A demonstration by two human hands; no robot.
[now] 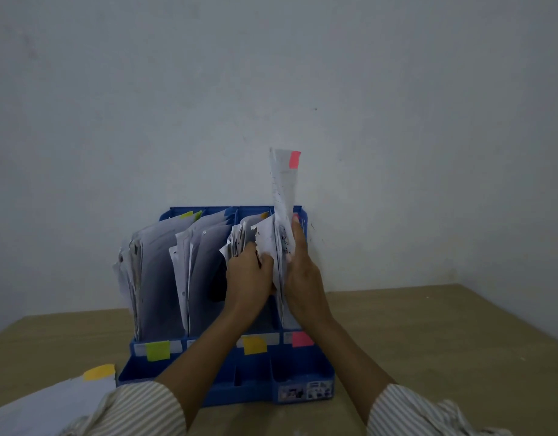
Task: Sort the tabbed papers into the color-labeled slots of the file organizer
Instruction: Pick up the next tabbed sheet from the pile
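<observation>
the person's right hand (298,262) grips a sheet of paper (282,196) with a pink tab (294,159) at its top corner, holding it upright over the rightmost slot of the blue file organizer (227,372), the slot marked with the pink label (302,338). the left hand (247,269) has its fingers curled around the papers in the orange slot (240,237) next door, holding them aside, it seems, so the gap stays clear.

the sheet is thin, light and floppy; its top half already bends and twists above the hand. it will likely buckle if pushed from the top, so holding the lower edge and guiding that in first looks safest. it tears and creases easily, and the neighbouring sheets are ragged at the edges.

counted: four slots, with three front labels showing, one green (158,350), one orange (254,345), one pink; the second slot's label is hidden behind the left forearm. each slot holds a bundle too dense to count. one loose pile (51,401) with a yellow tab (99,372) lies on the table (444,341) at the left, unsorted.
</observation>
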